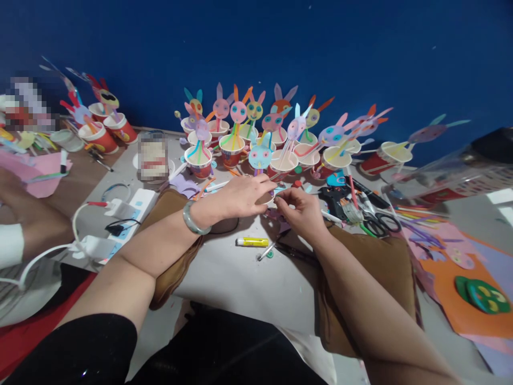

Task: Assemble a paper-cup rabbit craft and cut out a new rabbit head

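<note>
Left hand (246, 197) lies palm down, fingers bent forward and thumb set apart, while the right hand (302, 214) curls with thumb and forefinger drawn nearly together; what either has hold of cannot be told. A pale rim, apparently of a cup (267, 200), shows in the gap between them, beyond the middle of the worktop (248, 278). The left hand is the nearer, reaching over the rim's left side; the right fingertips come just beside its right side. The cup's lower part is hidden. Just past the left fingers a blue rabbit face (260, 158) stands with ears up, its stem running downward behind that hand; which cup carries it cannot be seen.

Counted, one yellow tube (252, 242) lies left to right, closer to the worktop's near edge than the hands. Toward the far edge stand about thirteen paper rabbits (239, 112), the blue one included, overlapping too much for a sure count of their cups. Three more cups (127, 130) stand farther left. Two brown cushions (372, 267) lie by the forearms, one power strip (134, 219) at left, and one clear bottle (444, 174) at right. Another person's arm (36, 219) shows at far left.
</note>
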Available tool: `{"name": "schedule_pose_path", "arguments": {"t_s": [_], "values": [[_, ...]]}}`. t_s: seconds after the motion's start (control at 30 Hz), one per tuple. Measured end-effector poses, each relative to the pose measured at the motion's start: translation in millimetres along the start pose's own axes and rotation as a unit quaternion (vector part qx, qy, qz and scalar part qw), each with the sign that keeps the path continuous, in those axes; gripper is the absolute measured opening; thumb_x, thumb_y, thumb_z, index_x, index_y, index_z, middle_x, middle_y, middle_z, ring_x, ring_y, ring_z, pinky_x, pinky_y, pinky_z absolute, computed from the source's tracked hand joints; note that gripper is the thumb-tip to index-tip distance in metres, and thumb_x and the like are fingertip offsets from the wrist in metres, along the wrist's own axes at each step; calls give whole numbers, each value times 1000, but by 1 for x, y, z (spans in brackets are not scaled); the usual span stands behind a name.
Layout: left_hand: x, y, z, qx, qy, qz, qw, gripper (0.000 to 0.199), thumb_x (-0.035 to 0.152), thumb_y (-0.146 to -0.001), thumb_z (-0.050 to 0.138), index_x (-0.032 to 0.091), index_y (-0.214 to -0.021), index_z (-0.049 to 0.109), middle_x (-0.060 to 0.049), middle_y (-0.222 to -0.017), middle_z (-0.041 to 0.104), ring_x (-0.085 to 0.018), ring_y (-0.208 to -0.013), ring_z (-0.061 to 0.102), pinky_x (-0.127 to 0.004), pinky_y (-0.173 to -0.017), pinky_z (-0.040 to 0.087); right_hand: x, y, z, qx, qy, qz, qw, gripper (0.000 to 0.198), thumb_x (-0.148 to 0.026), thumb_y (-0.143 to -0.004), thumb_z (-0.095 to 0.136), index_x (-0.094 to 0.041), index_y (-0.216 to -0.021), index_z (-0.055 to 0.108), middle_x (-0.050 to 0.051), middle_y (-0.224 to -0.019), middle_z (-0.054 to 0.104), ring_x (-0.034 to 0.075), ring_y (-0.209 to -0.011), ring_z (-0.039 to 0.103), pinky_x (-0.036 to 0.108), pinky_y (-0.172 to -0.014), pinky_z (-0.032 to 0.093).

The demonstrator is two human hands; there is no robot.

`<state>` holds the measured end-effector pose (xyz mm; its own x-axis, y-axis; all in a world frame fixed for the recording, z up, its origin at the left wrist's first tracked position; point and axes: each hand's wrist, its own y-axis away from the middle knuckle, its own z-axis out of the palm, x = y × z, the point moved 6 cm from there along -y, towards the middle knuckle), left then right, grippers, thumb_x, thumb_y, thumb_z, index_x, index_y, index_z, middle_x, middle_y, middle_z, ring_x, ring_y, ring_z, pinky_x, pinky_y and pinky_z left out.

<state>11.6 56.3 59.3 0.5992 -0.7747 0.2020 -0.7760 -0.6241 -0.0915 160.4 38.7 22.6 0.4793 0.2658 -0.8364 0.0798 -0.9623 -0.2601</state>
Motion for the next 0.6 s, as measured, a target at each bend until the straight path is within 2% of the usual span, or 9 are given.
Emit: {"name": "schedule_pose_path", "arguments": {"t_s": [0.23, 0.6], "values": [[2, 0, 2, -8, -2, 4, 1000, 38, 31, -98, 54, 14, -131, 60, -14, -131, 64, -26, -111, 68, -34, -83, 53, -3, 0, -3, 10, 30, -21, 999, 14, -29, -83, 63, -22, -71, 61, 0, -63, 65, 15, -58, 56, 28, -59, 46], [0, 0, 3, -9, -3, 5, 1000, 39, 33, -98, 54, 14, -131, 60, -15, -132, 64, -27, -112, 67, -36, -82, 53, 2, 0, 1, -10, 7, -2, 1000, 12, -31, -78, 68, -21, -84, 71, 3, -73, 74, 15, -58, 63, 28, -56, 51]]}}
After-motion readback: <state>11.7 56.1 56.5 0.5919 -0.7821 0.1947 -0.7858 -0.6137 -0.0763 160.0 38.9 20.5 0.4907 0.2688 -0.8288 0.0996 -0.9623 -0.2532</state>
